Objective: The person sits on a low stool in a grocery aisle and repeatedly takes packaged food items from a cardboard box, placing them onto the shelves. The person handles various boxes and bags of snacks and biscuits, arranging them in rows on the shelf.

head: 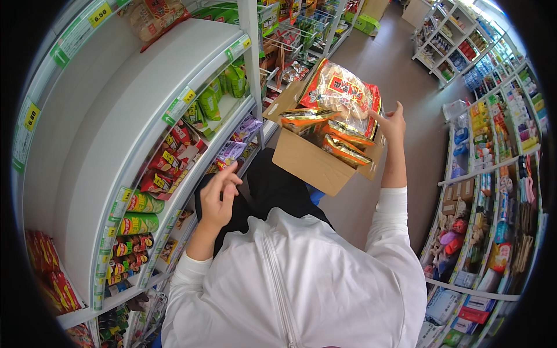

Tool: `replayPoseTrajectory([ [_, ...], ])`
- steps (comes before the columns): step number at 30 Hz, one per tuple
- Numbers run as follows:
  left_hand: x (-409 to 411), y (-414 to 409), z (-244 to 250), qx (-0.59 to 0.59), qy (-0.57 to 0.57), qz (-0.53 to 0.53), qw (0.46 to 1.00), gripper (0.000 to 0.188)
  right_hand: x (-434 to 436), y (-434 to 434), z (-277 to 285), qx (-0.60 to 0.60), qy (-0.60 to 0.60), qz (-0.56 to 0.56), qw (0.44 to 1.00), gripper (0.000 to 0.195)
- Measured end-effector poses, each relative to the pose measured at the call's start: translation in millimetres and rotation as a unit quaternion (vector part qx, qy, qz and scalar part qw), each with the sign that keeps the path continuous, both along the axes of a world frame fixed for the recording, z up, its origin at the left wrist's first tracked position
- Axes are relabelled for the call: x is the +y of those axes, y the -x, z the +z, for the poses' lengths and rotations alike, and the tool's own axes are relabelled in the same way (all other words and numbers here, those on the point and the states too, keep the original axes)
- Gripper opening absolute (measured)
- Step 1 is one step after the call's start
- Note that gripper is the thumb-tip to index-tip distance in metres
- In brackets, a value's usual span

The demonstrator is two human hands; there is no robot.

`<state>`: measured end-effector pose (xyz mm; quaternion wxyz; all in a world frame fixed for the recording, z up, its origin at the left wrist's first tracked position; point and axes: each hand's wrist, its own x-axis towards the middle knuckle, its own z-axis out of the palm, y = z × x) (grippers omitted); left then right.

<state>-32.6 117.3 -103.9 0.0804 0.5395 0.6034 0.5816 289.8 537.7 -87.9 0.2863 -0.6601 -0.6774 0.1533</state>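
My left hand (pixel 218 201) is empty, fingers loosely spread, in front of the shelf with purple snack bags (pixel 230 153). At the right side of an open cardboard box (pixel 311 161) is my right hand (pixel 393 125), fingers apart. One of its fingertips meets the red edge of a large clear-and-red bag of round crackers (pixel 343 93); no grip around the bag shows. That bag leans on top of the box's far part. Several orange-and-gold snack bags (pixel 346 148) stand upright inside. Beneath the box a bit of a blue object (pixel 317 194) shows, mostly hidden.
A white shelf unit (pixel 130 104) with price tags curves along my left. Another cracker bag (pixel 152 21) lies on its upper shelf; red snack bags (pixel 167 167) and chip canisters (pixel 138 222) sit lower. Stocked shelves (pixel 483 182) line the right, across the brown floor (pixel 417 143).
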Motion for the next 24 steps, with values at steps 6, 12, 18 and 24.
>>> replayPoseTrajectory([
  [6, 68, 38, 107, 0.096, -0.024, 0.215, 0.972, 0.034, -46, 5, 2, 0.106, -0.173, -0.003, 0.979, 0.087],
  [12, 183, 191, 203, 0.126, 0.075, 0.324, 0.935, 0.077, -73, -1, 21, 0.198, -0.219, 0.015, 0.955, 0.074],
  [18, 235, 348, 202, 0.007, 0.162, 0.525, 0.835, 0.134, -71, -58, 1, 0.215, -0.246, -0.034, 0.944, 0.066],
  [24, 266, 395, 170, 0.058, 0.239, 0.523, 0.816, 0.139, -94, -150, -42, 0.2, -0.226, -0.112, 0.947, 0.064],
])
